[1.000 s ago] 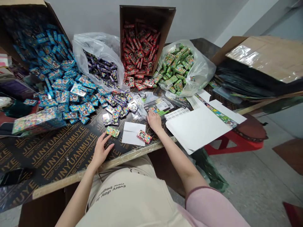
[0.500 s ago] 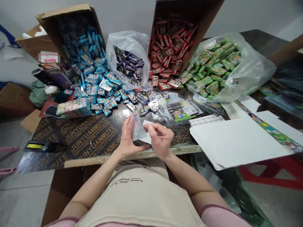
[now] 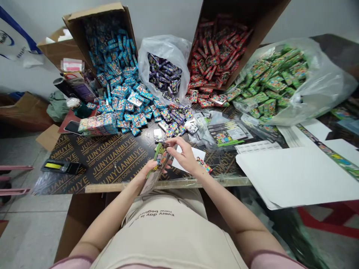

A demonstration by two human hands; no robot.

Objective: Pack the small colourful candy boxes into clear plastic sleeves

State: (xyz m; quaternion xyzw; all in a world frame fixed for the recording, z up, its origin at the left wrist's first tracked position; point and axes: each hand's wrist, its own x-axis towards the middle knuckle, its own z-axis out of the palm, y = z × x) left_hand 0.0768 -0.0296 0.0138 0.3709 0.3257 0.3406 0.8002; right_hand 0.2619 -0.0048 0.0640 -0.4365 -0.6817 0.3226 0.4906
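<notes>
My left hand (image 3: 150, 169) grips a clear plastic bag (image 3: 153, 178) near the table's front edge. A small green packet (image 3: 159, 156) sits at the bag's mouth, and my right hand (image 3: 183, 157) pinches its top end. Under my right hand lies a white card (image 3: 193, 154) with a red packet (image 3: 204, 165) beside it on the brown plywood table (image 3: 112, 164). Loose blue and purple packets (image 3: 168, 125) lie just beyond my hands.
At the back stand a box of blue packets (image 3: 112, 56), a bag of purple ones (image 3: 164, 73), a box of red ones (image 3: 218, 48) and a bag of green ones (image 3: 275, 80). White sheets (image 3: 294, 173) lie right, a yellow-black tool (image 3: 60, 167) left.
Both hands left the table and came together over its front edge. The left took up a clear bag, and the right now holds a green packet at its mouth.
</notes>
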